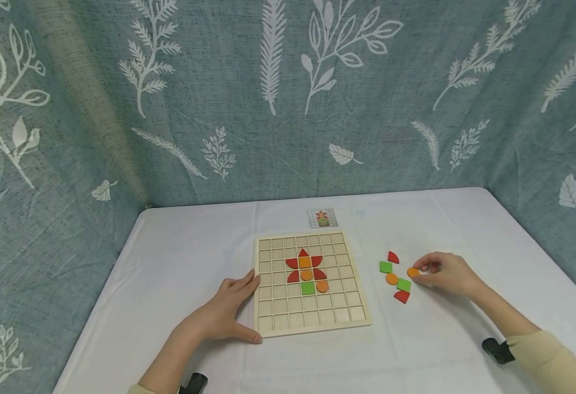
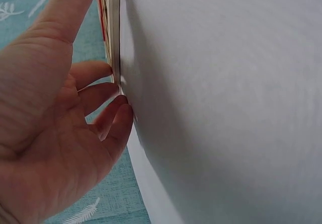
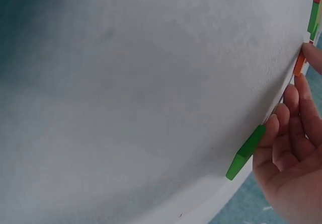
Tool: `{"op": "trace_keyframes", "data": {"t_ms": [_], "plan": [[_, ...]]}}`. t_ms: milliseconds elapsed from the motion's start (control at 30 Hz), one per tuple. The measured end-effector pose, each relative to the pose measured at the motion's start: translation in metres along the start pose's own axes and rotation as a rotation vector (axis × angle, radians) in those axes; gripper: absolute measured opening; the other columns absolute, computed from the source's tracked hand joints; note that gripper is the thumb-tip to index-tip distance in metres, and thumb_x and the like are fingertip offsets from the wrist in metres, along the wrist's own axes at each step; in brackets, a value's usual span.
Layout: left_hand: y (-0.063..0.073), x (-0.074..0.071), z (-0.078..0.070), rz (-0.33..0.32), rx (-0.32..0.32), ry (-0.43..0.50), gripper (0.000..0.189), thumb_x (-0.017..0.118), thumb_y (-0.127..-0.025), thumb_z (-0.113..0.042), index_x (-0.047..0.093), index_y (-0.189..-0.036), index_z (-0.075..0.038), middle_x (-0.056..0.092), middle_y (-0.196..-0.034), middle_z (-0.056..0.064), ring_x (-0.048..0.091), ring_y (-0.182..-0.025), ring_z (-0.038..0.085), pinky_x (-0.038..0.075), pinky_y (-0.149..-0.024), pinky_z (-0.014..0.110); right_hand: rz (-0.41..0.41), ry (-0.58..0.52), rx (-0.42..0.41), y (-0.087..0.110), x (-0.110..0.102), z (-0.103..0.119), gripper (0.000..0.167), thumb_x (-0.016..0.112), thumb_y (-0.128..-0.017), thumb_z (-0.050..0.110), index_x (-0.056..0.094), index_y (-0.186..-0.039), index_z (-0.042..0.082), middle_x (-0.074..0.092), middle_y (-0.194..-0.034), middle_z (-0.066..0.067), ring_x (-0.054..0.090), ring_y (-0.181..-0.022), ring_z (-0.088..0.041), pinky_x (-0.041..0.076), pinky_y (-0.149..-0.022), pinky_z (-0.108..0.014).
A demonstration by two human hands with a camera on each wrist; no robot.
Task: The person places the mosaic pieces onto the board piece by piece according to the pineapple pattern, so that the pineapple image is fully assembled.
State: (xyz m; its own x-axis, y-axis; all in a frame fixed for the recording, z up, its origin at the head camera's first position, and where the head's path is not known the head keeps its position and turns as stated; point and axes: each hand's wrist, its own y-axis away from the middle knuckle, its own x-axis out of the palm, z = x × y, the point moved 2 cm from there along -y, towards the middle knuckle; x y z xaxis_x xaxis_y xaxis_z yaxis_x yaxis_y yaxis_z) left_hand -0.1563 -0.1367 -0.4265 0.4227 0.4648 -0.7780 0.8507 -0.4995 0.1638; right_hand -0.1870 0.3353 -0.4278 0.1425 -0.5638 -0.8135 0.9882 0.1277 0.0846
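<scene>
My left hand (image 1: pixel 222 313) touches the left side of the wooden grid board (image 1: pixel 278 317), thumb by the near corner, fingers spread along the edge. On the board sit several red pieces, an orange square (image 1: pixel 305 262), two orange discs and a green square (image 1: pixel 308 288). Right of the board, my right hand (image 1: pixel 447 273) pinches an orange disc (image 1: pixel 413 272) between thumb and fingertip. That orange disc (image 3: pixel 300 63) appears edge-on in the right wrist view. A green piece (image 3: pixel 245 152) lies by the curled lower fingers there; the head view does not show it.
Beside the right hand lie loose pieces: green squares (image 1: pixel 385 267), another orange disc (image 1: pixel 391 279) and red quarter-rounds (image 1: pixel 393 257). A small pattern card (image 1: pixel 323 218) lies behind the board. The white table (image 1: pixel 194 246) ends at a teal leaf-print curtain (image 1: pixel 278 158).
</scene>
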Motion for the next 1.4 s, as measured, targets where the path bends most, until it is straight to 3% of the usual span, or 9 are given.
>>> {"op": "trace_keyframes", "data": {"t_ms": [267, 467, 700, 867, 1033, 1200, 1400], "plan": [[0.001, 0.000, 0.000, 0.003, 0.000, 0.001, 0.118, 0.091, -0.060, -0.046, 0.032, -0.151, -0.002, 0.021, -0.160, 0.014, 0.029, -0.130, 0.031, 0.035, -0.104, 0.052, -0.026, -0.036, 0.024, -0.003, 0.005, 0.015, 0.035, 0.079, -0.082, 0.033, 0.071, -0.103, 0.006, 0.062, -0.088, -0.002, 0.052, -0.083, -0.022, 0.045, -0.064, -0.031], [0.002, 0.000, -0.001, 0.008, -0.001, 0.011, 0.118, 0.091, -0.060, -0.046, 0.031, -0.151, -0.001, 0.020, -0.160, 0.015, 0.028, -0.130, 0.033, 0.034, -0.104, 0.054, -0.041, -0.125, 0.000, -0.010, 0.015, 0.030, 0.036, 0.079, -0.082, 0.034, 0.071, -0.105, 0.008, 0.063, -0.088, -0.002, 0.053, -0.084, -0.021, 0.043, -0.064, -0.030], [0.003, 0.001, -0.001, 0.003, 0.003, 0.004, 0.118, 0.090, -0.060, -0.047, 0.031, -0.151, -0.001, 0.020, -0.160, 0.015, 0.028, -0.131, 0.033, 0.034, -0.105, 0.054, 0.017, -0.263, 0.001, -0.020, 0.032, 0.057, 0.040, 0.079, -0.081, 0.039, 0.071, -0.107, 0.011, 0.063, -0.089, -0.002, 0.053, -0.086, -0.021, 0.045, -0.067, -0.030], [0.002, 0.002, -0.001, -0.002, 0.002, 0.002, 0.117, 0.090, -0.060, -0.048, 0.032, -0.151, -0.001, 0.021, -0.160, 0.014, 0.027, -0.135, 0.033, 0.032, -0.107, 0.054, 0.060, -0.325, -0.067, -0.026, 0.048, 0.079, 0.033, 0.079, -0.081, 0.034, 0.072, -0.106, 0.013, 0.064, -0.090, -0.002, 0.055, -0.083, -0.021, 0.045, -0.063, -0.031], [0.000, 0.004, -0.001, 0.004, -0.004, 0.009, 0.117, 0.091, -0.060, -0.046, 0.032, -0.151, -0.002, 0.020, -0.160, 0.013, 0.025, -0.137, 0.032, 0.030, -0.108, 0.053, 0.092, -0.378, -0.137, -0.032, 0.065, 0.099, 0.028, 0.080, -0.080, 0.027, 0.073, -0.103, 0.013, 0.066, -0.088, 0.001, 0.057, -0.086, -0.021, 0.046, -0.070, -0.031], [-0.001, 0.004, 0.000, 0.002, 0.005, 0.006, 0.116, 0.091, -0.060, -0.045, 0.033, -0.151, -0.002, 0.021, -0.160, 0.014, 0.026, -0.137, 0.032, 0.031, -0.108, 0.053, 0.143, -0.406, -0.144, -0.035, 0.079, 0.123, 0.027, 0.080, -0.080, 0.027, 0.072, -0.102, 0.013, 0.064, -0.088, 0.002, 0.056, -0.085, -0.020, 0.045, -0.071, -0.032], [-0.001, 0.003, 0.000, 0.005, -0.009, 0.007, 0.116, 0.091, -0.061, -0.046, 0.032, -0.151, -0.002, 0.020, -0.160, 0.013, 0.025, -0.137, 0.031, 0.030, -0.109, 0.053, 0.195, -0.388, -0.208, -0.043, 0.091, 0.145, 0.027, 0.080, -0.081, 0.027, 0.072, -0.102, 0.013, 0.064, -0.088, 0.003, 0.056, -0.084, -0.019, 0.046, -0.070, -0.031]]}}
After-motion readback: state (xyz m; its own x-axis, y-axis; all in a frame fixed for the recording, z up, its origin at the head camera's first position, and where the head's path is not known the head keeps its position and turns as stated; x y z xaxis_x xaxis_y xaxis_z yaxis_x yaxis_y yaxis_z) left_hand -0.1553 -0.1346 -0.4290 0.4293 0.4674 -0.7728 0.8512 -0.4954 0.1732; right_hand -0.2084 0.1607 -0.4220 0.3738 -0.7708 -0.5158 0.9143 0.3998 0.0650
